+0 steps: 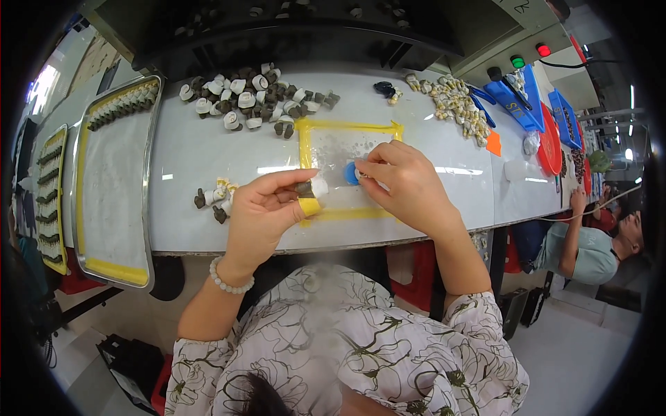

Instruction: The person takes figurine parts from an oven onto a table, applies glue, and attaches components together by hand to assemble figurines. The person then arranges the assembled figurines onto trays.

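My left hand [267,204], yellow tape around one fingertip, pinches a small white-and-dark-grey figure part [318,186]. Just to its right, my right hand [402,179] has thumb and fingers closed at a round blue piece [352,173]; a small whitish bit shows at the fingertips, too small to name. Both hands are over a work area framed by yellow tape [305,142], its surface spotted with wet-looking marks. Left of my left hand lie a few loose grey, white and yellow parts [220,197].
Behind is a heap of white-and-grey parts [246,100]; back right, a pile of yellowish parts [454,104]. Metal trays [114,208] stand at the left. Blue bins [517,104] and a red tray [548,142] line the right. A dark machine [298,41] overhangs the back. Another person [579,246] sits at right.
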